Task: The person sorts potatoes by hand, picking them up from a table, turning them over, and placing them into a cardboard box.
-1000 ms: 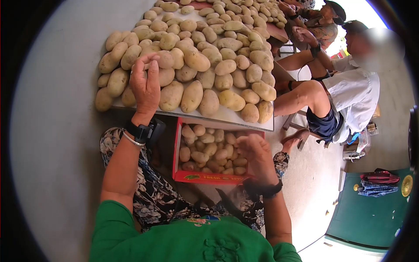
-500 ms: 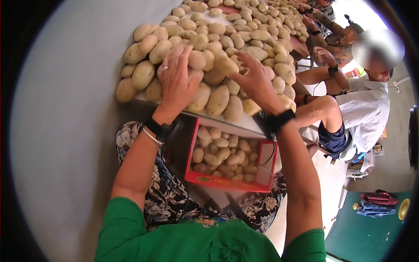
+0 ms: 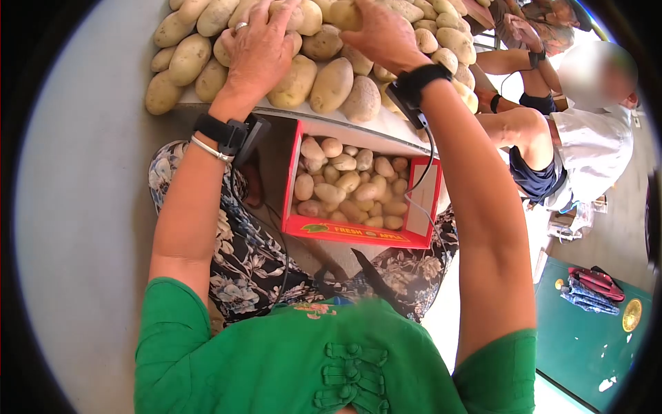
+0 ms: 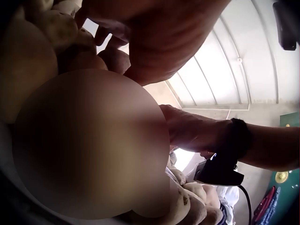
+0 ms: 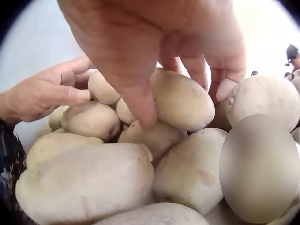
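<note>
Pale, earth-marked potatoes (image 3: 332, 85) lie heaped on the table at the top of the head view. Over the near left of the heap, my left hand (image 3: 258, 61) is at a rounded potato (image 5: 102, 88), its thumb on one side and fingers behind in the right wrist view. To its right, my right hand (image 3: 384, 36) reaches down into the pile. Thumb and fingers of that hand grip an oval potato (image 5: 183, 101) from either side, as the right wrist view shows. Much of the left wrist view is blurred.
Below the table edge (image 3: 317, 120) stands a red cardboard box (image 3: 314, 228) with many potatoes inside. Cables run from the wrist cameras past the box. A seated person in a white shirt (image 3: 593, 148) is at the right, with another person beyond.
My right hand has moved from above the box up to the heap and taken hold of a potato. My left hand has stayed at the heap's near left. The head view has tilted lower.
</note>
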The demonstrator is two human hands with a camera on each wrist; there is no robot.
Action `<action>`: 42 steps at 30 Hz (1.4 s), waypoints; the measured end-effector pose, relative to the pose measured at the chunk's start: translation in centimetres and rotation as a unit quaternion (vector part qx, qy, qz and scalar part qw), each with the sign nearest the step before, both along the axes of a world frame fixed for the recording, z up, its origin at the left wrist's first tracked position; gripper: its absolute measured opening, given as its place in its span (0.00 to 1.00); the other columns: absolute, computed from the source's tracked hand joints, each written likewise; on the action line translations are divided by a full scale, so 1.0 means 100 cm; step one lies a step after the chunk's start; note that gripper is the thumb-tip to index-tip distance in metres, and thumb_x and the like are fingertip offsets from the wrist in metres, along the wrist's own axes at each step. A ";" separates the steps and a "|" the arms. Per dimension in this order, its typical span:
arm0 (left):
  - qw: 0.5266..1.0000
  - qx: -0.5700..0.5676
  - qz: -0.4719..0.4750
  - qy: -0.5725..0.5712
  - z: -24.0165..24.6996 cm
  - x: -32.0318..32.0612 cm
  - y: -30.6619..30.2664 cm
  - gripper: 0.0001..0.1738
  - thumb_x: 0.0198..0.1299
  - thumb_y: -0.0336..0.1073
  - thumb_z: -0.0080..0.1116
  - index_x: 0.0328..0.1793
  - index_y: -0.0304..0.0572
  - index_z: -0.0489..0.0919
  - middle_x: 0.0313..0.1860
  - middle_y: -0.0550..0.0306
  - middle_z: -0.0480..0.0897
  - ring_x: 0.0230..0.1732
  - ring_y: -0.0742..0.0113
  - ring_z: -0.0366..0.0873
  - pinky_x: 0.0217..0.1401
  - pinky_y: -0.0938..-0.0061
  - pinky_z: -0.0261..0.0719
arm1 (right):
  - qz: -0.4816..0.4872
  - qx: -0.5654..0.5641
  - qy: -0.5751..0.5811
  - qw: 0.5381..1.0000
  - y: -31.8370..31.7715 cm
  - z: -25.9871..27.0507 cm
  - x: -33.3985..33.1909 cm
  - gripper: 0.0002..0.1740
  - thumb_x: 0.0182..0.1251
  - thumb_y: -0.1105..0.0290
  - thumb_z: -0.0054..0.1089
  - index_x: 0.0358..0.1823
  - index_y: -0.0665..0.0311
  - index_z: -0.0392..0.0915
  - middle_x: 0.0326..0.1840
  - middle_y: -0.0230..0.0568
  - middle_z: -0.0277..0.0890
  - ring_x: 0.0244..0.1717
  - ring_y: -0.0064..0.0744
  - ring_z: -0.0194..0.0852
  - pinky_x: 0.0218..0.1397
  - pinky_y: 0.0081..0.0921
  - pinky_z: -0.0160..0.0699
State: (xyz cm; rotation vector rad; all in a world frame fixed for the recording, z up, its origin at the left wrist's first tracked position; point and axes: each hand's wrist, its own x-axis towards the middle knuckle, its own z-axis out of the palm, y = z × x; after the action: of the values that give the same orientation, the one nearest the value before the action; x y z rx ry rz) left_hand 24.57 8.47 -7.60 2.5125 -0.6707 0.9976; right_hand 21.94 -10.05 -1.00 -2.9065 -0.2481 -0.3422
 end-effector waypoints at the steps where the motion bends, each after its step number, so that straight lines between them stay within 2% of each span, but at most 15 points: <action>1: 1.000 -0.010 -0.004 0.026 0.025 -0.023 -0.004 0.23 0.56 0.32 0.45 0.60 0.39 0.66 0.60 0.42 0.66 0.61 0.45 0.62 0.61 0.56 0.59 | -0.002 0.103 -0.007 0.995 0.000 0.020 -0.020 0.28 0.52 0.60 0.58 0.52 0.68 0.64 0.47 0.56 0.71 0.50 0.51 0.69 0.52 0.39 0.68; 2: 1.000 -0.009 -0.003 0.027 0.026 -0.023 -0.004 0.23 0.56 0.32 0.45 0.60 0.39 0.66 0.60 0.42 0.66 0.61 0.45 0.62 0.61 0.56 0.59 | -0.002 0.205 -0.014 0.979 -0.004 0.031 -0.035 0.38 0.54 0.57 0.58 0.60 0.74 0.56 0.52 0.64 0.65 0.55 0.54 0.64 0.56 0.38 0.64; 4: 0.999 -0.017 -0.013 0.049 0.026 -0.022 0.000 0.25 0.54 0.31 0.45 0.62 0.40 0.65 0.61 0.42 0.64 0.62 0.44 0.60 0.62 0.55 0.58 | 0.088 0.426 -0.003 0.900 -0.030 0.031 -0.051 0.25 0.54 0.59 0.60 0.51 0.64 0.71 0.43 0.44 0.75 0.48 0.42 0.74 0.51 0.36 0.72; 6: 0.997 -0.029 -0.028 0.072 0.024 -0.022 0.000 0.28 0.52 0.30 0.45 0.63 0.42 0.64 0.62 0.42 0.63 0.63 0.44 0.59 0.62 0.53 0.56 | 0.052 0.449 -0.049 0.891 -0.061 0.035 -0.096 0.23 0.57 0.62 0.56 0.53 0.62 0.69 0.47 0.46 0.73 0.48 0.44 0.73 0.48 0.40 0.73; 8: 0.996 -0.037 -0.034 0.077 0.025 -0.020 -0.001 0.29 0.51 0.30 0.45 0.64 0.43 0.63 0.63 0.42 0.62 0.63 0.43 0.58 0.62 0.52 0.56 | 0.034 0.799 0.014 0.601 -0.063 0.042 -0.154 0.26 0.62 0.61 0.52 0.60 0.63 0.63 0.52 0.45 0.69 0.50 0.41 0.70 0.49 0.40 0.73; 11: 0.996 -0.049 -0.025 0.064 0.020 -0.017 -0.001 0.23 0.56 0.32 0.43 0.61 0.39 0.65 0.59 0.42 0.66 0.61 0.45 0.61 0.62 0.56 0.58 | 0.010 0.888 0.003 0.460 -0.091 0.006 -0.218 0.25 0.63 0.60 0.52 0.59 0.62 0.61 0.51 0.46 0.68 0.51 0.41 0.68 0.49 0.38 0.74; 13: 0.998 -0.037 -0.011 0.049 0.009 -0.008 -0.001 0.30 0.55 0.38 0.51 0.66 0.63 0.61 0.64 0.54 0.64 0.65 0.52 0.61 0.60 0.49 0.56 | -0.093 0.919 -0.032 0.382 -0.098 -0.031 -0.251 0.22 0.64 0.59 0.52 0.55 0.61 0.64 0.48 0.46 0.69 0.50 0.40 0.68 0.50 0.38 0.74; 16: 0.990 -0.065 -0.112 0.059 0.017 -0.013 0.000 0.31 0.55 0.39 0.50 0.67 0.61 0.60 0.65 0.53 0.63 0.65 0.53 0.60 0.61 0.48 0.55 | -0.182 0.954 -0.013 0.237 -0.091 -0.084 -0.284 0.18 0.65 0.60 0.51 0.49 0.63 0.65 0.48 0.46 0.70 0.51 0.42 0.68 0.51 0.42 0.74; 18: 0.996 -0.042 -0.056 0.051 0.006 -0.005 0.003 0.31 0.56 0.39 0.50 0.67 0.59 0.59 0.65 0.52 0.63 0.66 0.52 0.59 0.61 0.47 0.54 | -0.240 0.918 0.041 0.314 -0.073 -0.100 -0.291 0.18 0.65 0.62 0.50 0.49 0.67 0.64 0.51 0.48 0.68 0.54 0.45 0.66 0.56 0.44 0.70; 21: 0.998 -0.042 -0.025 0.043 -0.003 0.000 0.001 0.30 0.55 0.38 0.49 0.66 0.58 0.60 0.65 0.51 0.61 0.66 0.51 0.59 0.61 0.44 0.52 | -0.235 0.931 0.102 0.261 -0.064 -0.121 -0.287 0.19 0.66 0.64 0.49 0.52 0.69 0.62 0.57 0.54 0.62 0.60 0.48 0.60 0.61 0.46 0.64; 29: 0.997 -0.055 -0.025 0.052 0.001 -0.001 0.002 0.30 0.53 0.36 0.49 0.65 0.58 0.61 0.65 0.51 0.61 0.66 0.49 0.58 0.61 0.40 0.50 | -0.284 0.905 0.052 0.313 -0.075 -0.121 -0.258 0.23 0.65 0.67 0.48 0.58 0.69 0.56 0.65 0.57 0.49 0.68 0.49 0.48 0.67 0.42 0.56; 36: 0.999 -0.031 -0.002 0.018 0.006 -0.005 0.001 0.30 0.52 0.35 0.52 0.64 0.59 0.63 0.64 0.52 0.63 0.65 0.50 0.58 0.60 0.42 0.52 | -0.307 0.627 -0.100 0.709 -0.153 -0.089 -0.245 0.23 0.68 0.62 0.45 0.60 0.66 0.62 0.61 0.44 0.63 0.61 0.39 0.61 0.59 0.34 0.64; 40: 1.000 -0.025 0.005 -0.001 0.008 -0.007 0.000 0.30 0.51 0.36 0.55 0.63 0.59 0.64 0.63 0.54 0.63 0.63 0.51 0.62 0.60 0.44 0.53 | -0.301 0.565 0.080 0.764 -0.189 -0.094 -0.197 0.25 0.68 0.58 0.45 0.58 0.69 0.64 0.55 0.45 0.68 0.56 0.39 0.66 0.55 0.32 0.65; 41: 1.000 -0.022 0.006 -0.002 0.009 -0.006 0.001 0.30 0.51 0.36 0.55 0.63 0.59 0.64 0.63 0.54 0.63 0.63 0.51 0.62 0.60 0.44 0.53 | -0.205 0.335 0.114 0.913 -0.203 -0.105 -0.186 0.26 0.68 0.55 0.42 0.57 0.71 0.65 0.53 0.48 0.70 0.54 0.40 0.68 0.53 0.31 0.65; 42: 1.000 -0.017 0.011 0.015 0.009 -0.005 0.001 0.30 0.50 0.36 0.56 0.63 0.59 0.65 0.63 0.55 0.64 0.61 0.52 0.64 0.60 0.44 0.54 | -0.093 0.076 0.137 0.983 -0.211 -0.112 -0.176 0.28 0.69 0.52 0.38 0.56 0.72 0.66 0.50 0.51 0.72 0.52 0.41 0.70 0.51 0.31 0.66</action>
State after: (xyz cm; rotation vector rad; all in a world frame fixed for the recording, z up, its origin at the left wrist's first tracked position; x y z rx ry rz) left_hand 24.03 8.60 -6.68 2.5055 -0.6137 0.9699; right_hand 4.30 -31.11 -12.18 -2.7866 0.0888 0.0145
